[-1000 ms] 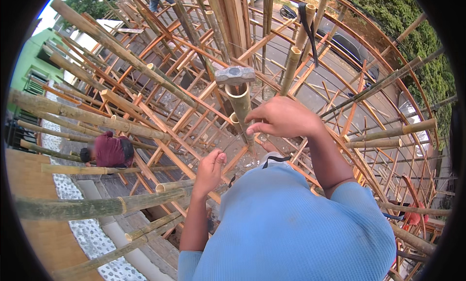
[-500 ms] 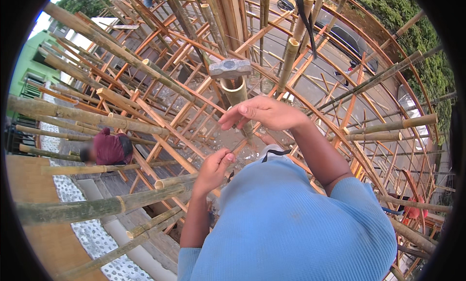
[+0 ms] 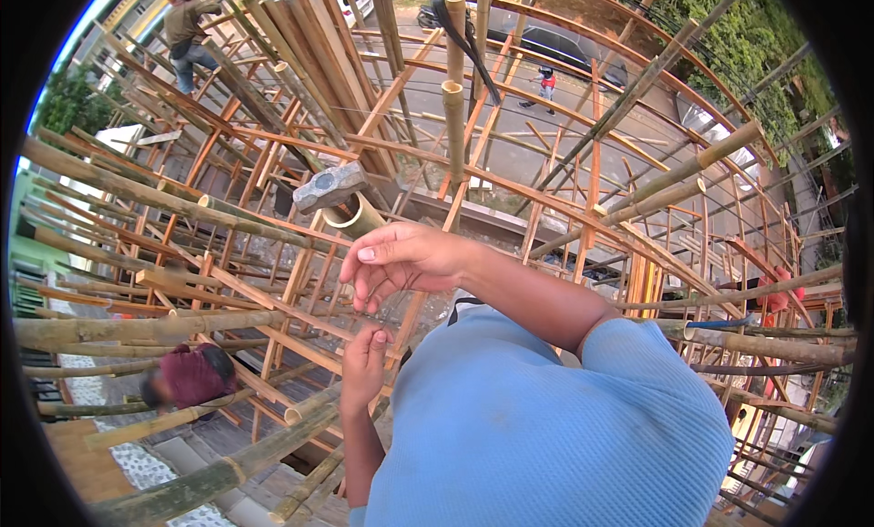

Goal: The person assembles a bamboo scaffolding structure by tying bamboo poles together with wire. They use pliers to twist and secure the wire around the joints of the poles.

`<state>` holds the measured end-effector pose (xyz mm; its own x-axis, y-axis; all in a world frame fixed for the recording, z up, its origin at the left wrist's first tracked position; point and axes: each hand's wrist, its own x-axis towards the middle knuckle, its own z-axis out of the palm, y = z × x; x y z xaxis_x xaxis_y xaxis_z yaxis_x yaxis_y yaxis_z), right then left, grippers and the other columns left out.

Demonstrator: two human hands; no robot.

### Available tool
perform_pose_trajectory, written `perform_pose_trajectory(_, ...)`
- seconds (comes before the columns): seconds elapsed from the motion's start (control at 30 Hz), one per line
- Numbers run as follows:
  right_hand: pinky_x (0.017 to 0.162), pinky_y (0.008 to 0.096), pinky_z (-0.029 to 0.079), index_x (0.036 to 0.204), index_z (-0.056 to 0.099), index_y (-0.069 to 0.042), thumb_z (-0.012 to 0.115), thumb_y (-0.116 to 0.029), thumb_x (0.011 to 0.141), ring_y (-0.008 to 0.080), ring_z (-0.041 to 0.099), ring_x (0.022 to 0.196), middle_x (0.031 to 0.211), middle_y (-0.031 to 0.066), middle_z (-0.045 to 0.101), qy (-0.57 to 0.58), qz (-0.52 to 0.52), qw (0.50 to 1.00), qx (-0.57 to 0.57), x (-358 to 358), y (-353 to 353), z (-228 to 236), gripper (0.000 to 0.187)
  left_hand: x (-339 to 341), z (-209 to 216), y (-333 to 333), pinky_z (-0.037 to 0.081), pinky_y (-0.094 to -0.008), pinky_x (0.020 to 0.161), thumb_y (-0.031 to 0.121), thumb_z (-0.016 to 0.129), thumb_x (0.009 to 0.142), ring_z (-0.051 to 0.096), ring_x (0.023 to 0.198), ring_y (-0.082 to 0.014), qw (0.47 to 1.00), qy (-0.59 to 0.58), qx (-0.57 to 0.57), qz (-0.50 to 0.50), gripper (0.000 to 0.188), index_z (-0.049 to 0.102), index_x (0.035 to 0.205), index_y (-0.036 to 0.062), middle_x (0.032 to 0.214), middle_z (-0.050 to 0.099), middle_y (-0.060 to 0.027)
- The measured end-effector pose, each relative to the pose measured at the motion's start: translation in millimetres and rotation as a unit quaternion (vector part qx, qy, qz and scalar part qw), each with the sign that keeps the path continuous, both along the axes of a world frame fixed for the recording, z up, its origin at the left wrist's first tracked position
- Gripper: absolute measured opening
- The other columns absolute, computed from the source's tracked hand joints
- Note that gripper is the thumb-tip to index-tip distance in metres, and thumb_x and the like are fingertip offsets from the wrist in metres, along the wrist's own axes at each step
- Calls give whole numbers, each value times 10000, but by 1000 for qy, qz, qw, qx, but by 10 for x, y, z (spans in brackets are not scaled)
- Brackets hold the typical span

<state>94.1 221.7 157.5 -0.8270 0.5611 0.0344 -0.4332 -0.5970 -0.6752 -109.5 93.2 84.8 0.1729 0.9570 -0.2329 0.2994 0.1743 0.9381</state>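
My right hand point(image 3: 405, 261) is held across the front of me, its thumb stretched out and its fingers loosely bent and apart, with nothing plainly in them. Just below it, my left hand point(image 3: 364, 370) is closed with the thumb up; what it grips, if anything, is too small to make out. Beyond my right hand, a sledgehammer point(image 3: 330, 187) has its grey metal head lying over the hollow end of an upright bamboo pole point(image 3: 366, 219). Its handle goes down into the pole and is mostly hidden.
Bamboo poles point(image 3: 137, 331) and sawn timber beams point(image 3: 510, 192) cross all around and below me. A black strap point(image 3: 466, 43) hangs on another pole. One person in maroon point(image 3: 196, 377) bends at the left; another point(image 3: 191, 40) is on the framework at the far left. A dark car point(image 3: 569, 52) stands on the road.
The view has turned, so the hammer and poles appear further left. My right hand has come down closer above my left hand, its fingers more bent. The left hand stays closed.
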Motion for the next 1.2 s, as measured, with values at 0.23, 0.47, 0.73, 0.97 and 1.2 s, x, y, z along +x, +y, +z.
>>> perform_pose_trajectory(0.23,531,221,363,947,628,-18,499,-220,990,70,446,543,653,-7,537,32,-28,997,-66,-179,15,-203,243,-15,18,-14,408,-273,612,236,493,1015,465,653,-114,1000,21,14,-18,285,586,870,10,707,520,-40)
perform_pose_trajectory(0.47,709,392,526,990,648,-59,621,-165,842,274,645,872,900,91,625,-337,-49,557,758,-366,-243,-54,185,-277,147,-43,428,-326,577,199,515,997,522,582,-186,986,130,95,39,250,613,887,-3,659,575,-114)
perform_pose_trajectory(0.73,723,418,531,1069,646,-65,586,-67,826,304,666,851,937,109,680,-371,-132,659,641,-250,97,-104,250,-951,-137,-410,392,-307,544,208,537,990,460,538,-173,959,213,97,158,276,567,816,-4,637,540,-87)
perform_pose_trajectory(0.97,675,428,503,1024,660,-33,533,-137,919,318,652,788,882,120,682,-445,148,602,646,-25,49,-75,195,-1735,-81,-753,339,-273,511,255,561,985,409,552,-76,926,-15,86,368,323,547,760,23,596,458,31)
perform_pose_trajectory(1.2,665,392,501,974,659,-10,528,-90,937,298,659,769,826,162,676,-469,-40,699,538,57,259,274,158,-1310,689,-725,388,-255,519,114,666,886,486,521,-109,948,149,217,178,179,670,784,-33,629,588,-30)
